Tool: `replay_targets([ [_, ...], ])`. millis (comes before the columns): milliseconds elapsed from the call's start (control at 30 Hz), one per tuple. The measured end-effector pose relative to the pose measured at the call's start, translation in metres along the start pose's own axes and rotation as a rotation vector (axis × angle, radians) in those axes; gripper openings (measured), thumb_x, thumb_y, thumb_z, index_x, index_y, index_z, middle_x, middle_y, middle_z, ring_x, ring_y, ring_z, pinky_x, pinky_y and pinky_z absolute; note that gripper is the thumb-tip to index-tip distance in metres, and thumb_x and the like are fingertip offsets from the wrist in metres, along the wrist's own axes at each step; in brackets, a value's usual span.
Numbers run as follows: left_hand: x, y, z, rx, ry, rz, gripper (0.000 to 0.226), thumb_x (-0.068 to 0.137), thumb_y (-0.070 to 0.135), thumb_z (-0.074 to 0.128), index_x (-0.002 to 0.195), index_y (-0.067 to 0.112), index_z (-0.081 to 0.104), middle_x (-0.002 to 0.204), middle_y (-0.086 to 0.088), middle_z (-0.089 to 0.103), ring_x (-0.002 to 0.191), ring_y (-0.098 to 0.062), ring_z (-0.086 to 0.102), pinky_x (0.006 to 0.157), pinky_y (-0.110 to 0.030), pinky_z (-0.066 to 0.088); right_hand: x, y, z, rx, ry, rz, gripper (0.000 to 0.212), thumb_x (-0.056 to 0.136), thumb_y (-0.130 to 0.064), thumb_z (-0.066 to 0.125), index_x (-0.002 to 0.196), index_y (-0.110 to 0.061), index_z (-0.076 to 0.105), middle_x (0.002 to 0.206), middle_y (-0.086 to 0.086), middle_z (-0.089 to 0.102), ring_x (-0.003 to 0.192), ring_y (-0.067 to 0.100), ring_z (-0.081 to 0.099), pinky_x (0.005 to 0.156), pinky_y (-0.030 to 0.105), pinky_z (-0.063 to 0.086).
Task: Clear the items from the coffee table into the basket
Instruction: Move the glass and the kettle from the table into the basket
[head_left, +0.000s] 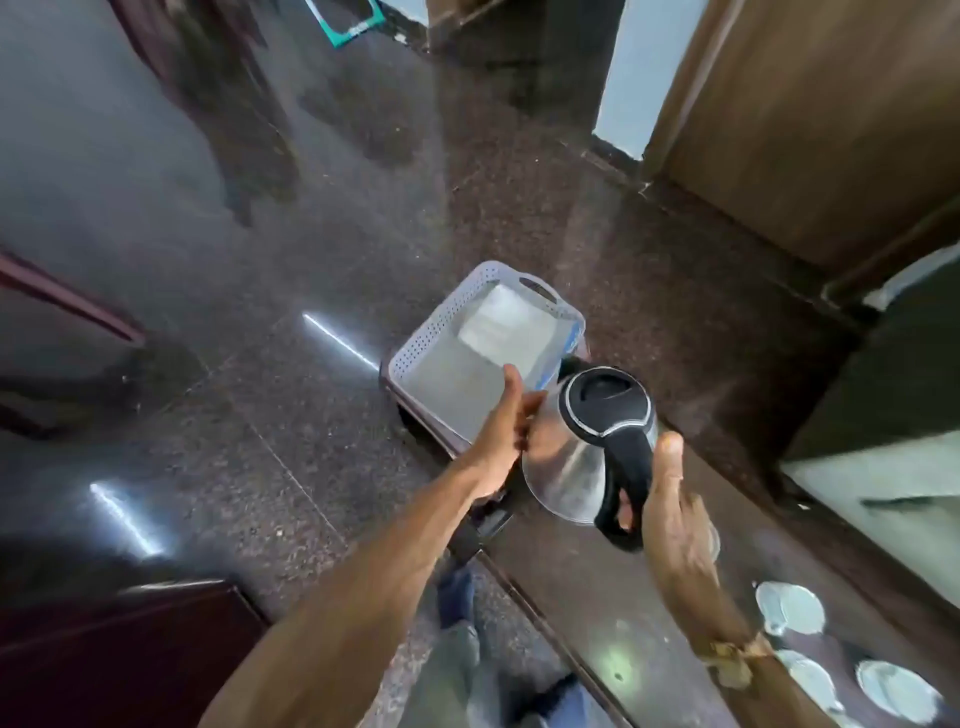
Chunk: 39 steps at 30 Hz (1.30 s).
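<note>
A steel kettle (566, 457) with a black lid and black handle hangs in the air just in front of a white perforated basket (431, 332). My right hand (675, 514) grips the kettle's black handle, thumb up. My left hand (506, 431) lies flat against the kettle's left side, fingers straight. The basket stands at the far end of the dark coffee table (597, 587) and holds a white flat packet (506, 327).
Several round pale plates (789, 608) lie on the coffee table at the lower right. A dark sofa edge (872, 395) borders the right. Polished stone floor (234, 364) spreads to the left. A dark wooden cabinet corner (104, 649) sits at the lower left.
</note>
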<state>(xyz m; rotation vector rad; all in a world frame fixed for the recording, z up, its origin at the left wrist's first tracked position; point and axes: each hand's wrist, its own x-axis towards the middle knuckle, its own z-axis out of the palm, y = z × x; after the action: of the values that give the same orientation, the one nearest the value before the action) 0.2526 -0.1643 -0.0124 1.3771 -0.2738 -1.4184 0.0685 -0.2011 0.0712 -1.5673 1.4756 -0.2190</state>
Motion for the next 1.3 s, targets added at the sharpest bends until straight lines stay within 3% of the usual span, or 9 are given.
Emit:
replay_targets([
  [67,0.004,0.024,-0.029,0.009,0.023,0.064,0.105,0.077,0.09,0.014,0.114,0.008,0.068,0.093,0.008,0.075,0.086,-0.008,0.067,0.075,-0.025,0.046,0.008,-0.026,0.016,0.035,0.061,0.031,0.106,0.058,-0.104,-0.002,0.06,-0.017,0.059,0.054,0.0,0.063,0.058,0.012,0.052,0.068,0.04,0.032],
  [233,0.015,0.072,-0.09,-0.033,0.149,0.135,0.086,0.08,0.087,0.012,0.088,0.035,0.079,0.081,0.01,0.073,0.072,-0.003,0.066,0.07,-0.027,0.041,0.046,-0.073,0.07,0.161,-0.044,-0.102,0.09,0.067,-0.102,0.009,0.067,-0.034,0.068,0.062,-0.011,0.069,0.056,-0.007,0.06,0.065,0.025,0.043],
  [400,0.038,0.087,-0.141,-0.075,0.261,0.08,0.1,0.077,0.09,0.016,0.117,0.016,0.07,0.118,-0.006,0.068,0.109,-0.023,0.062,0.094,-0.038,0.042,0.079,-0.106,0.122,0.226,-0.099,-0.09,0.062,0.061,-0.106,0.02,0.086,-0.07,0.064,0.07,-0.037,0.066,0.082,-0.005,0.062,0.091,0.036,0.049],
  [500,0.053,0.085,-0.164,-0.152,0.287,0.059,0.093,0.08,0.086,0.017,0.117,0.02,0.07,0.113,0.002,0.073,0.107,-0.016,0.068,0.092,-0.031,0.051,0.097,-0.11,0.148,0.224,-0.129,-0.103,0.063,0.067,-0.101,0.031,0.098,-0.06,0.069,0.101,-0.027,0.072,0.105,-0.002,0.063,0.102,0.041,0.048],
  [600,0.066,0.079,-0.175,-0.203,0.301,0.063,0.099,0.074,0.09,0.022,0.119,0.016,0.069,0.112,-0.001,0.071,0.099,-0.019,0.066,0.088,-0.032,0.047,0.114,-0.11,0.166,0.191,-0.126,-0.089,0.075,0.066,-0.103,0.027,0.09,-0.044,0.067,0.073,-0.028,0.07,0.07,-0.012,0.062,0.08,0.035,0.055],
  [767,0.087,0.054,-0.188,-0.239,0.32,0.046,0.106,0.059,0.097,0.028,0.124,0.023,0.068,0.129,-0.018,0.063,0.108,-0.024,0.057,0.091,-0.038,0.041,0.14,-0.095,0.192,0.159,-0.135,-0.045,0.075,0.071,-0.097,0.028,0.087,-0.037,0.069,0.053,-0.022,0.063,0.052,-0.01,0.058,0.07,0.03,0.048],
  [867,0.095,0.043,-0.194,-0.277,0.248,0.069,0.084,0.063,0.097,0.032,0.089,0.03,0.077,0.096,-0.007,0.053,0.081,-0.014,0.044,0.066,-0.03,0.034,0.156,-0.077,0.205,0.109,-0.112,0.003,0.087,0.076,-0.086,0.032,0.073,-0.006,0.064,0.048,-0.006,0.062,0.046,0.0,0.055,0.063,0.032,0.046],
  [1000,0.109,0.025,-0.199,-0.233,0.329,0.041,0.099,0.053,0.102,0.037,0.096,0.017,0.063,0.1,-0.006,0.061,0.088,-0.018,0.056,0.079,-0.035,0.041,0.166,-0.059,0.215,0.037,-0.146,0.023,0.079,0.083,-0.08,0.031,0.048,-0.012,0.054,0.051,0.007,0.061,0.048,0.015,0.054,0.06,0.034,0.043],
  [1300,0.115,0.02,-0.2,-0.209,0.362,0.016,0.097,0.07,0.086,0.027,0.113,0.007,0.062,0.118,-0.02,0.062,0.104,-0.03,0.057,0.096,-0.043,0.047,0.18,-0.036,0.229,0.083,-0.126,0.003,0.067,0.084,-0.071,0.036,0.056,-0.015,0.06,0.056,0.004,0.062,0.047,0.006,0.054,0.058,0.031,0.046],
])
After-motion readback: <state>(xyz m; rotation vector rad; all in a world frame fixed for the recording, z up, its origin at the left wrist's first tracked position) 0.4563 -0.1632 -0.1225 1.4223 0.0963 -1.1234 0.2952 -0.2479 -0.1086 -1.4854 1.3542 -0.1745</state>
